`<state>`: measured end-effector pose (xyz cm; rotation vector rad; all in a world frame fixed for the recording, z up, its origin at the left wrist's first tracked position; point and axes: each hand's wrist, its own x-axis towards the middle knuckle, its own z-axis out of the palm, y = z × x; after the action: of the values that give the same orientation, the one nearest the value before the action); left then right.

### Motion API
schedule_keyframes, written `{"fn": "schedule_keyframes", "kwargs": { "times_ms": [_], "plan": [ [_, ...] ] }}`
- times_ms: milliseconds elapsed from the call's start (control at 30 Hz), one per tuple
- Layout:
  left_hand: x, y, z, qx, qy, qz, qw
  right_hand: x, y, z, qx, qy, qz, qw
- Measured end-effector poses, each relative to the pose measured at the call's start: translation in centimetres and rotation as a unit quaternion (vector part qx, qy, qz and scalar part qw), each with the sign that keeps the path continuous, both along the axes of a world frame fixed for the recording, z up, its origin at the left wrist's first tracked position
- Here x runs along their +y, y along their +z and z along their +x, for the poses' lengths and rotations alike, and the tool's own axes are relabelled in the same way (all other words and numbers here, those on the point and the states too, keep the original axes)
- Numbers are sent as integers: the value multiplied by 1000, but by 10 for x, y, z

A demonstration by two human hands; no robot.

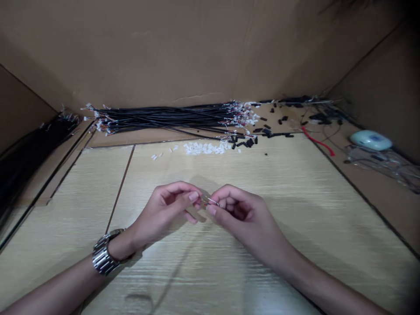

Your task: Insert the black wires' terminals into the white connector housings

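Over the middle of the table, my left hand [173, 203] and my right hand [243, 214] meet with their fingertips almost touching. Between them show the thin ends of wires [213, 201], one pale, with a small spot of red beside it. My right thumb and index finger pinch these wires. The left thumb and index finger are pressed together at the other side; what sits in that pinch is too small to make out. A thin dark streak [179, 267] runs down the table below the hands; I cannot tell whether it is a cable or a shadow.
A bundle of black cables [167, 117] with white-tipped ends lies along the back. In front are small white connectors [205, 148] and short black pieces [249, 142]. At right are a red strip [318, 142], a pale green oval case [370, 140] and clear glasses [377, 159]. More black cables [29, 153] lie left.
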<state>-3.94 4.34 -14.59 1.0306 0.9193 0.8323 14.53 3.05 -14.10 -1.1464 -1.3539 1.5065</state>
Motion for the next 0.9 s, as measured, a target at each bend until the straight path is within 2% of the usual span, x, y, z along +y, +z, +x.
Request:
{"fn": "schedule_keyframes", "kwargs": {
  "times_ms": [100, 267, 567, 900],
  "plan": [
    [-1, -1, -2, -4, -10, 1, 1000, 3, 0, 4, -11, -3, -2, 1000],
    [-8, -2, 0, 45, -20, 28, 998, 4, -2, 5, 6, 3, -2, 1000],
    [-7, -5, 3, 56, -4, 45, 997, 2, -6, 2, 4, 12, 1, 1000],
    [-9, -4, 5, 55, 13, 51, 997, -3, -9, -3, -58, -31, 43, 997]
  ]
}}
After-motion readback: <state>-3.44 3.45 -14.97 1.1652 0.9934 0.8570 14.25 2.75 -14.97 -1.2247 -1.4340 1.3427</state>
